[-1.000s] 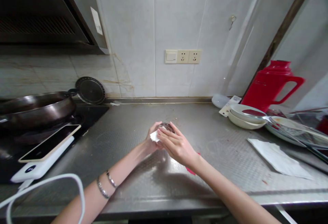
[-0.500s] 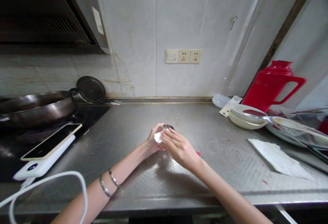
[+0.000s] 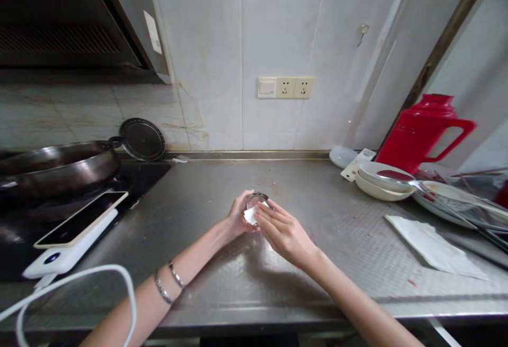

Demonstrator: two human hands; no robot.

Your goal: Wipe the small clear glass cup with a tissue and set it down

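Note:
My left hand [image 3: 238, 216] is closed around the side of a small round clear container [image 3: 256, 197], which looks like a glass, its open rim tilted toward me. In my right hand [image 3: 283, 230] a folded white tissue [image 3: 250, 216] is pinched under the fingers. The tissue lies against the glass at its near rim. My right fingers cover part of the glass and tissue. A small bit of red shows behind my right wrist, too hidden to name.
On the left, a pan [image 3: 59, 164] sits on the stove, with a phone [image 3: 81, 219] and a cabled white power bank [image 3: 71, 252] nearer. At right are stacked bowls [image 3: 383, 185], a red thermos [image 3: 420, 133] and a paper sheet [image 3: 434, 246] on the metal counter [image 3: 190, 193].
My right hand has shifted slightly right and down with the tissue. More of the glass's rim and inside shows now. The left hand has barely moved.

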